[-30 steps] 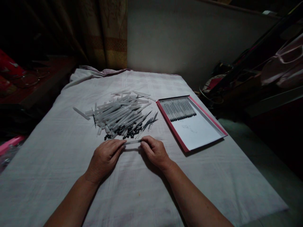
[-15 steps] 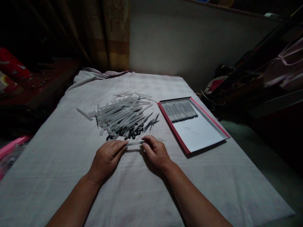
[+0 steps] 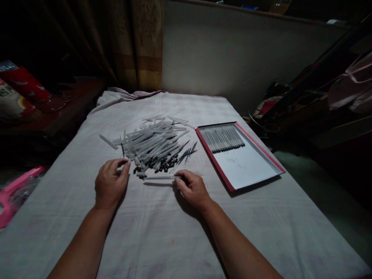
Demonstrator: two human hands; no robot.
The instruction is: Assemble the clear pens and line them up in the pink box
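My right hand (image 3: 191,189) is closed on one end of a clear pen (image 3: 158,178), which points left, a little above the white cloth. My left hand (image 3: 112,182) is at the near left edge of the pile, thumb and forefinger pinched together. Something small and pale shows at those fingertips, too small to name. Clear pen barrels (image 3: 154,143) lie heaped beyond both hands. Small black plugs (image 3: 165,166) are scattered along the heap's near side, and thin dark refills (image 3: 186,153) lie to its right.
Right of the heap is a shallow red-edged box (image 3: 250,170) with a row of black-ended pens (image 3: 223,137) inside. The white tablecloth (image 3: 162,240) covers the table. A pink container (image 3: 17,186) stands low at the left, and a curtain (image 3: 145,46) hangs behind.
My left hand has let go of the pen's left end and moved left to the pile's edge. My right hand still holds the pen, more of which now shows. The view has shifted slightly.
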